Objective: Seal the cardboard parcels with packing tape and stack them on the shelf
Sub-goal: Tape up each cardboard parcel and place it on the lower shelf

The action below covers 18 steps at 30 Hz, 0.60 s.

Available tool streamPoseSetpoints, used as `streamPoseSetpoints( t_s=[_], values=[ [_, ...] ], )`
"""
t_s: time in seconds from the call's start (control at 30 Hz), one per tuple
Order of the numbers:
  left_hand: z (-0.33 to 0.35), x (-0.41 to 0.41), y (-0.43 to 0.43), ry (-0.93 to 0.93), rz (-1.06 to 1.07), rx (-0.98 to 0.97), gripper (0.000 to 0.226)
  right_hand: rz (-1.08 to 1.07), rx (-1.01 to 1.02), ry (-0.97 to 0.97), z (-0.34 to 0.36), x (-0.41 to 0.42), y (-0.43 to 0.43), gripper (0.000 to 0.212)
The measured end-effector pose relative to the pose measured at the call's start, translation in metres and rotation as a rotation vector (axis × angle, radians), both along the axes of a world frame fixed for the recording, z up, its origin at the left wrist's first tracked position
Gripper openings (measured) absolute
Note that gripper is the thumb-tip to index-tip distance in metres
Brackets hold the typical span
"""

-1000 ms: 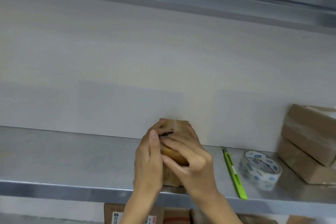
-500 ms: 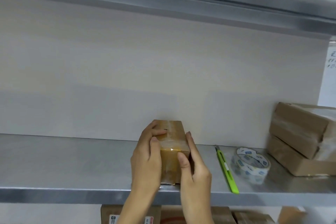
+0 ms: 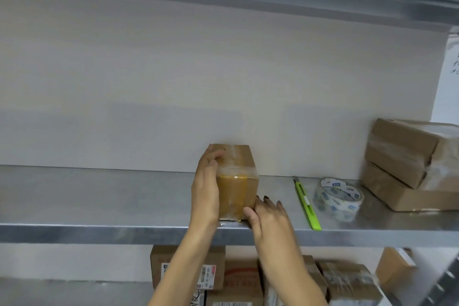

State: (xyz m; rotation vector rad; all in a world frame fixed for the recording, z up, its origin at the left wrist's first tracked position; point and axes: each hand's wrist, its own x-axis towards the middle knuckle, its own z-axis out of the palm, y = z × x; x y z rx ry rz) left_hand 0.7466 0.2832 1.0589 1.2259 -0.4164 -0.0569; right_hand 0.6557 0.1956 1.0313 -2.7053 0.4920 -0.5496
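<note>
A small cardboard parcel [image 3: 238,189], wrapped in brown and clear tape, stands on the metal shelf [image 3: 99,206] near its front edge. My left hand [image 3: 205,189] lies against the parcel's left side, fingers curled over its top left edge. My right hand [image 3: 270,216] is low at the parcel's front right corner, thumb touching the bottom of the front face and fingers stretched along the right side on the shelf. A roll of packing tape [image 3: 339,197] lies on the shelf to the right.
A green utility knife [image 3: 306,204] lies between the parcel and the tape roll. Two taped parcels [image 3: 402,164] are stacked at the shelf's right end. Several boxes [image 3: 238,281] sit on the level below. Another shelf runs overhead.
My right hand has slid from the parcel's top and front down to its lower right corner. The left hand stayed on the left side. The parcel now stands square on the shelf.
</note>
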Motion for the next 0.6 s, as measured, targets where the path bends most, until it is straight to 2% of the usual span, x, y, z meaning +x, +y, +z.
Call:
streamPoseSetpoints(
  t_s=[0.03, 0.1, 0.13, 0.23, 0.3, 0.37, 0.43, 0.5, 0.6],
  values=[
    [0.003, -0.003, 0.003, 0.042, -0.071, -0.026, 0.032, -0.009, 0.034, 0.005, 0.002, -0.001, -0.002, 0.054],
    [0.005, -0.009, 0.011, 0.077, -0.210, -0.068, 0.054, -0.024, 0.103, -0.043, 0.004, -0.004, -0.010, 0.026],
    [0.006, -0.012, 0.017, 0.067, -0.254, -0.050, 0.066, -0.047, 0.113, -0.097, 0.005, -0.007, -0.016, 0.022],
    [0.007, -0.010, 0.032, 0.023, -0.236, 0.055, 0.083, -0.129, 0.120, -0.357, 0.008, -0.019, -0.025, 0.049],
    [0.012, 0.005, 0.036, 0.021, -0.087, 0.123, 0.074, -0.126, 0.213, -0.490, 0.013, -0.029, -0.019, 0.048],
    [0.016, 0.023, 0.033, -0.013, 0.011, 0.194, 0.049, -0.056, 0.447, -0.502, 0.017, -0.037, -0.004, 0.046],
    [0.017, 0.032, 0.025, -0.029, -0.012, 0.299, 0.036, 0.024, 0.625, -0.465, 0.016, -0.038, 0.010, 0.050],
    [0.014, 0.030, 0.019, -0.057, -0.073, 0.365, 0.026, 0.063, 0.658, -0.425, 0.013, -0.032, 0.016, 0.060],
    [0.009, 0.026, 0.022, -0.046, -0.019, 0.342, 0.018, 0.095, 0.749, -0.422, 0.017, -0.022, 0.015, 0.067]
  ],
)
